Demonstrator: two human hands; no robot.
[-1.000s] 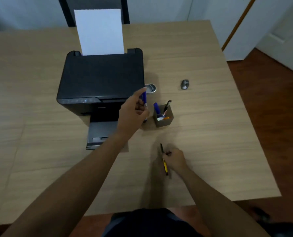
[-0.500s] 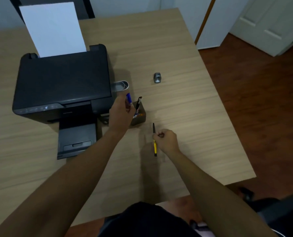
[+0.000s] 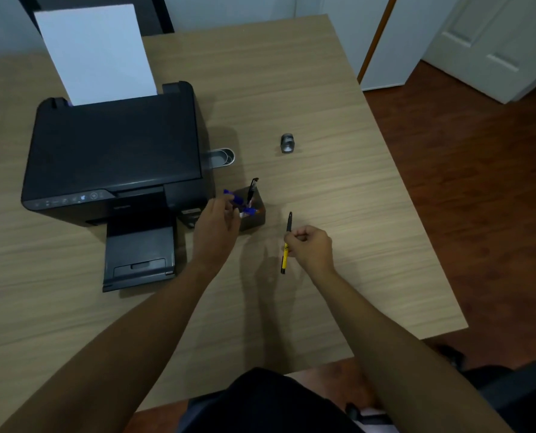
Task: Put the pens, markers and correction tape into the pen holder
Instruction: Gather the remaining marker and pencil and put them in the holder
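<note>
The dark square pen holder (image 3: pixel 255 218) stands on the table just right of the printer. A black pen (image 3: pixel 252 190) and a blue marker (image 3: pixel 248 211) stick up out of it. My left hand (image 3: pixel 216 225) is at the holder's left rim, fingertips loosely on a blue pen (image 3: pixel 232 197). That pen leans to the left with its lower end inside the holder. My right hand (image 3: pixel 312 248) is to the holder's right, a little above the table, closed on a yellow and black pen (image 3: pixel 286 245) that points away from me.
A black printer (image 3: pixel 113 157) with a white sheet (image 3: pixel 94 54) fills the table's left half. A small metal tin (image 3: pixel 224 157) pokes out beside it. A small grey object (image 3: pixel 287 144) lies farther back. The table's right edge (image 3: pixel 416 232) drops to a wooden floor.
My left hand brought the blue pen down from above the holder and tipped its end inside. My right hand lifted the yellow and black pen off the table and carried it toward the holder.
</note>
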